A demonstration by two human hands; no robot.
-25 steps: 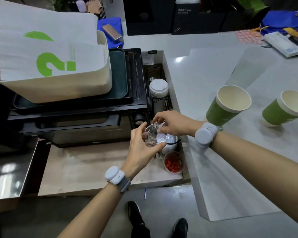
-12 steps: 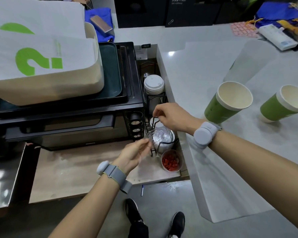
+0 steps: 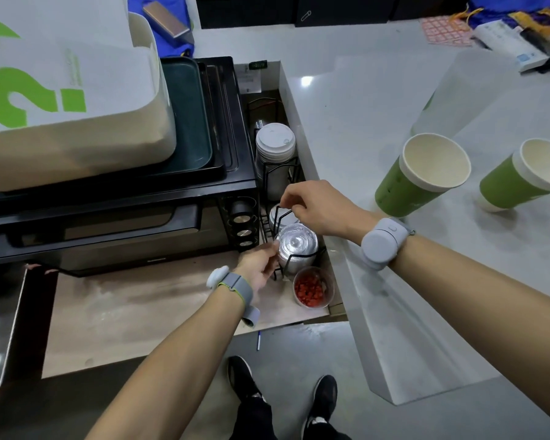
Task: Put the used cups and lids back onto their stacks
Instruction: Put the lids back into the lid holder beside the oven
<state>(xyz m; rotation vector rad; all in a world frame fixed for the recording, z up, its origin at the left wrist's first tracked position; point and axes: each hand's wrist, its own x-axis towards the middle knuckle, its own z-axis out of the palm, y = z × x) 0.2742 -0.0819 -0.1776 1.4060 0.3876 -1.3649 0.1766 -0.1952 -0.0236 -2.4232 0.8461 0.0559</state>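
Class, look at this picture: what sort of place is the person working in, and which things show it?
Probably the service counter of a café or drinks shop. Stacked lids sit in a wire rack, green paper cups stand on the white counter, and a countertop oven carries a printed takeaway bag.

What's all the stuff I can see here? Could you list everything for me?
Clear lids: one stack, clear, in a black wire rack beside the oven.
White lids: one stack, white, in the rack farther back.
Green cups: two, green outside and cream inside, upright on the grey counter.
Red bits cup: one, clear with red pieces, on the lower shelf in front of the rack.
Oven: one, black, left, with dark trays on top.
Paper bags: white with green print, in a cream bin on the trays.
Pen: one, on the floor.
Shoes: two, black, bottom.
Left hand: touching the clear lids.
Right hand: pinching the rack's wire.
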